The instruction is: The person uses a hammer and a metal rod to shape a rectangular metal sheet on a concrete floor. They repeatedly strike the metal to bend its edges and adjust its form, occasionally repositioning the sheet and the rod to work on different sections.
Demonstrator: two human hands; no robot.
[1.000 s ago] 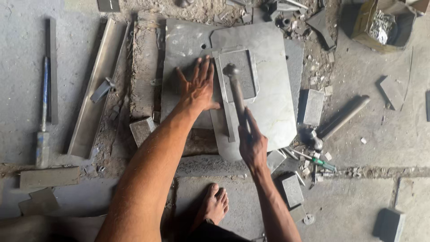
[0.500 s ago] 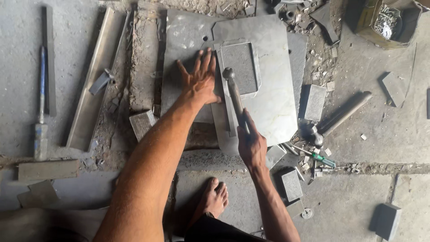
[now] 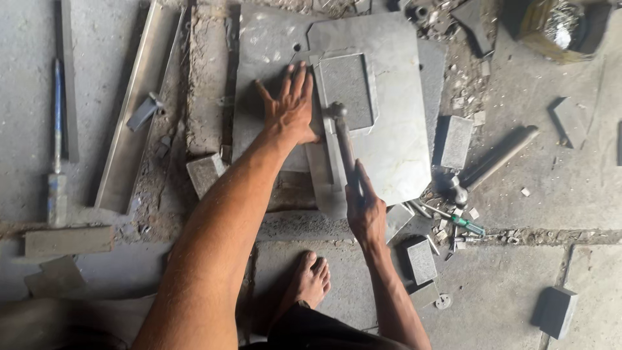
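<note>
Pressing my left hand [image 3: 289, 107] flat, fingers spread, I pinned the metal plate [image 3: 389, 110] to the floor [image 3: 570, 194]. My right hand [image 3: 364, 209] was closed round the hammer [image 3: 343, 146], whose head rested on the plate just beside my left thumb. My bare foot [image 3: 311, 280] sat below, a screwdriver [image 3: 463, 221] lying to its right.

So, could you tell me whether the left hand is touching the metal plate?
Touching. The head view shows the left hand pressed flat, fingers spread, on the grey metal plate, with no gap visible under the palm.
</note>
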